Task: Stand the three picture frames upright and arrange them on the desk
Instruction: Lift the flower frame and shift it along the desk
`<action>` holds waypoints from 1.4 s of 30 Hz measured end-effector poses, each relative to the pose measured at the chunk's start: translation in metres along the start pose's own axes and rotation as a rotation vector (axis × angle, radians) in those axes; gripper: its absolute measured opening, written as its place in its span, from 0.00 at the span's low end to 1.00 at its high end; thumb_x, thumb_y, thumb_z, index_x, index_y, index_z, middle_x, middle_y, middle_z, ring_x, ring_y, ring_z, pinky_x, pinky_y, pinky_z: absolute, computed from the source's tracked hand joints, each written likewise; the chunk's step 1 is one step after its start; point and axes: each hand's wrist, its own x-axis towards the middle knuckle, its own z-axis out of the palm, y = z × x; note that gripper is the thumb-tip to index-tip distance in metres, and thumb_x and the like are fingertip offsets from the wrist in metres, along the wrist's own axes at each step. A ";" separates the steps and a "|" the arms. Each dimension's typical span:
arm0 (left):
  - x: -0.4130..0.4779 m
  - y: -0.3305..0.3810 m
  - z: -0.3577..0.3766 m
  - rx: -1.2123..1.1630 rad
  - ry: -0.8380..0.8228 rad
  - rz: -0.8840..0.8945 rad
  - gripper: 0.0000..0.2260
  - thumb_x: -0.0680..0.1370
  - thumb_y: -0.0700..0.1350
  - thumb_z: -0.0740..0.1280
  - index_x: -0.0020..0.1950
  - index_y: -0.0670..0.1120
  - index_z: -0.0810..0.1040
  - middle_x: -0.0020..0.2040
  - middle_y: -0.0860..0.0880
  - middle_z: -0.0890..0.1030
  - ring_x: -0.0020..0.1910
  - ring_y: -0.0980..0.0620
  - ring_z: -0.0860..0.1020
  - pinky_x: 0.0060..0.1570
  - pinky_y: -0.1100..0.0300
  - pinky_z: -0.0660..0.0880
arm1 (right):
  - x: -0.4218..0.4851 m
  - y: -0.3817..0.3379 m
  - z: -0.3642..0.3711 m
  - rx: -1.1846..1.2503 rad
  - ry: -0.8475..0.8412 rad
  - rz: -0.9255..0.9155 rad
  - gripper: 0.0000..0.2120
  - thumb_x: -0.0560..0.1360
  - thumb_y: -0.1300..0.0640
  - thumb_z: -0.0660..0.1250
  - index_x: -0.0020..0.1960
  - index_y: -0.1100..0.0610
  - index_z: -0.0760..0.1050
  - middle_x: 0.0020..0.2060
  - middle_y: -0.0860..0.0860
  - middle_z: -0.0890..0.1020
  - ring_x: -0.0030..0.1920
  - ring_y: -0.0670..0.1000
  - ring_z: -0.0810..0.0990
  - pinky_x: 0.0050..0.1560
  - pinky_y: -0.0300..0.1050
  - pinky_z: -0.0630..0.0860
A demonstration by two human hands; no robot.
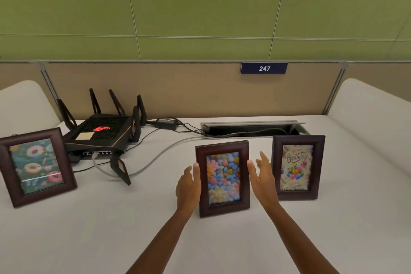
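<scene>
Three dark wooden picture frames stand upright on the white desk (111,229). The doughnut frame (36,167) is at the far left. The flower frame (223,178) stands in the middle, and the birthday frame (297,168) is just to its right. My left hand (189,187) is beside the flower frame's left edge, fingers straight and apart. My right hand (263,179) is beside its right edge, also spread. Both hands sit close to the frame; I cannot tell whether the fingertips touch it. Neither hand holds anything.
A black router (104,133) with several antennas sits at the back left, with grey and black cables (155,155) trailing across the desk. An open cable tray (253,129) runs along the back. A beige partition with a "247" sign (264,68) stands behind.
</scene>
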 end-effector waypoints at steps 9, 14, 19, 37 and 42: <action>-0.002 -0.006 0.010 -0.565 -0.262 -0.176 0.32 0.78 0.60 0.38 0.65 0.44 0.70 0.63 0.41 0.76 0.58 0.43 0.76 0.60 0.50 0.71 | -0.002 0.042 0.003 0.106 -0.387 0.201 0.18 0.77 0.52 0.58 0.65 0.57 0.65 0.57 0.57 0.78 0.50 0.49 0.76 0.39 0.30 0.76; 0.002 -0.012 0.015 -0.668 -0.216 -0.216 0.30 0.77 0.62 0.38 0.55 0.47 0.74 0.56 0.45 0.77 0.52 0.44 0.77 0.53 0.49 0.73 | -0.014 0.063 0.006 0.147 -0.487 0.199 0.17 0.77 0.54 0.61 0.64 0.57 0.68 0.57 0.52 0.78 0.54 0.47 0.77 0.43 0.27 0.76; 0.011 -0.017 0.023 -0.673 -0.158 -0.220 0.27 0.78 0.61 0.40 0.45 0.51 0.77 0.52 0.46 0.79 0.43 0.48 0.80 0.42 0.55 0.77 | -0.010 0.069 0.006 0.232 -0.515 0.187 0.16 0.76 0.59 0.61 0.64 0.60 0.67 0.56 0.53 0.78 0.54 0.48 0.77 0.43 0.27 0.77; 0.105 0.022 0.025 -0.647 -0.205 -0.075 0.23 0.79 0.59 0.43 0.49 0.54 0.75 0.55 0.49 0.77 0.45 0.51 0.80 0.48 0.54 0.75 | 0.074 0.062 0.051 0.476 -0.390 0.139 0.11 0.76 0.62 0.61 0.55 0.49 0.68 0.52 0.48 0.77 0.50 0.43 0.78 0.40 0.28 0.78; 0.152 0.036 0.021 -0.731 -0.255 -0.080 0.26 0.78 0.62 0.41 0.57 0.50 0.72 0.58 0.48 0.75 0.55 0.44 0.75 0.56 0.49 0.70 | 0.120 0.055 0.071 0.483 -0.374 0.120 0.11 0.77 0.62 0.60 0.57 0.52 0.67 0.53 0.50 0.76 0.52 0.47 0.78 0.40 0.29 0.78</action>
